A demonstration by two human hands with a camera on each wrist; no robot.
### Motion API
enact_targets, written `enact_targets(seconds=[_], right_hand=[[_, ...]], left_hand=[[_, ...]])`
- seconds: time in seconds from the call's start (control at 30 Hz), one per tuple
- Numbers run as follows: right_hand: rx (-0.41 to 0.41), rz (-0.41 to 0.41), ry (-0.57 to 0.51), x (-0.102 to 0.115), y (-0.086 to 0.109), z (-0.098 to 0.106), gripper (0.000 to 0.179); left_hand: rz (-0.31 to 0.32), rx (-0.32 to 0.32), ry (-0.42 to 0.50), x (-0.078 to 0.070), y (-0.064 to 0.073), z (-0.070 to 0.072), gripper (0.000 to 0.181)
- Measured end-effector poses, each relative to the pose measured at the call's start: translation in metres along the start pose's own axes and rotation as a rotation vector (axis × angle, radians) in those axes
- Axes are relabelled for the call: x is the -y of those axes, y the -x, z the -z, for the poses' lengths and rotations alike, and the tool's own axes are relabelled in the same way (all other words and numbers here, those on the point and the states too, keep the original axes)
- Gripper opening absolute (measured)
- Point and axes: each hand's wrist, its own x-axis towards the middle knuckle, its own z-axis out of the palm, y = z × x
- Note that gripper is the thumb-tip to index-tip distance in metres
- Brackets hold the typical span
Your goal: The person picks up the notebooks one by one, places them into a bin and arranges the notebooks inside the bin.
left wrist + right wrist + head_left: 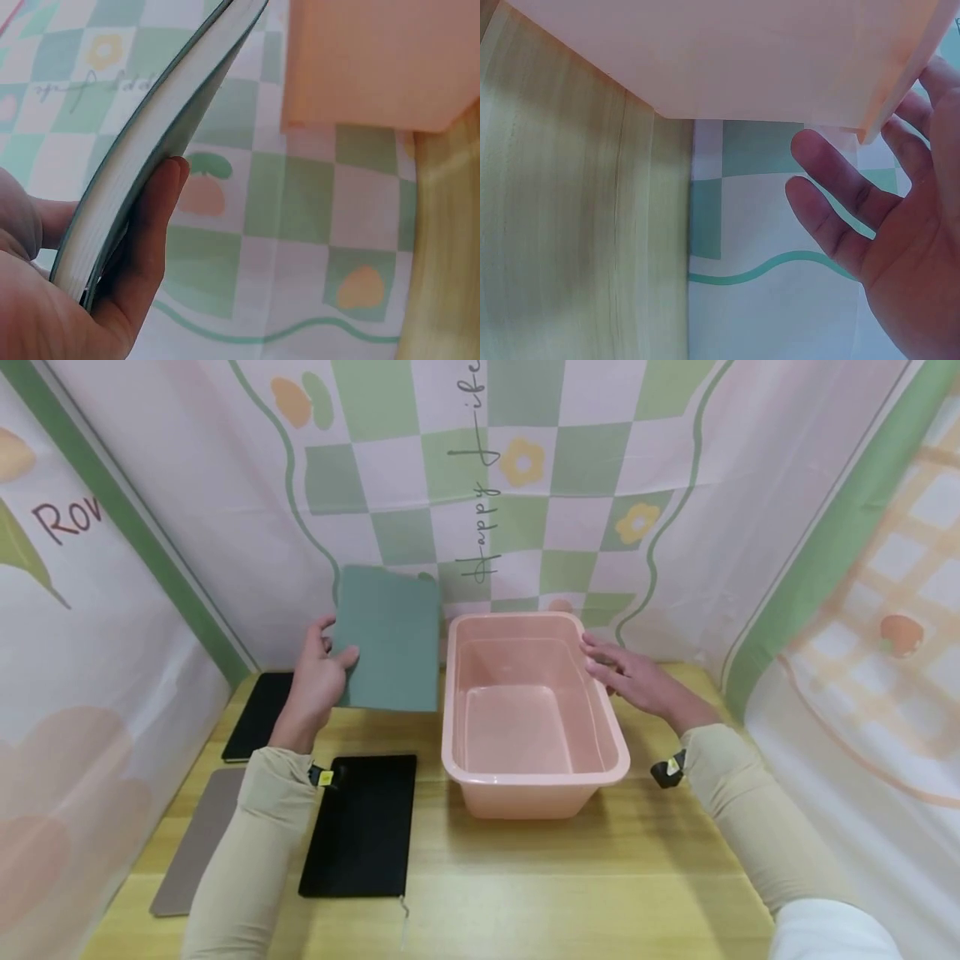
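Observation:
In the head view my left hand (pixel 318 672) holds a green notebook (pixel 390 639) by its left edge, raised above the table with its cover facing me. The left wrist view shows the white page block of the notebook (pixel 142 150) between thumb and fingers. A pink plastic basin (pixel 517 777) stands just right of the notebook, with nothing inside. At the basin's right rim is my right hand (pixel 633 677), its fingertips right at the edge. In the right wrist view two fingers of the right hand (pixel 907 217) extend loosely below the rim.
On the wooden table (pixel 555 893), a black notebook (pixel 367 827) with a ribbon lies below the left hand. A brownish-grey notebook (pixel 198 843) and another black notebook (pixel 257 718) lie at the left. Patterned cloth (pixel 525 468) hangs behind and at both sides.

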Motion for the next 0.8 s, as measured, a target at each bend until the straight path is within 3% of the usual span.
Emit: enact_targets(seconds=[0.4,0.63,0.8], right_hand=[[-0.007,0.000,-0.013,-0.001,0.000,0.000,0.060],[0.001,-0.006,-0.015,0.000,0.002,0.000,0.060],[0.008,-0.004,-0.010,0.001,0.001,0.001,0.060]], left_hand=[[-0.051,0.023,0.007,-0.025,-0.001,-0.016,0.064],[-0.029,0.032,0.049,-0.034,-0.009,-0.030,0.066],[-0.023,0.004,0.059,-0.043,-0.012,-0.042,0.067]])
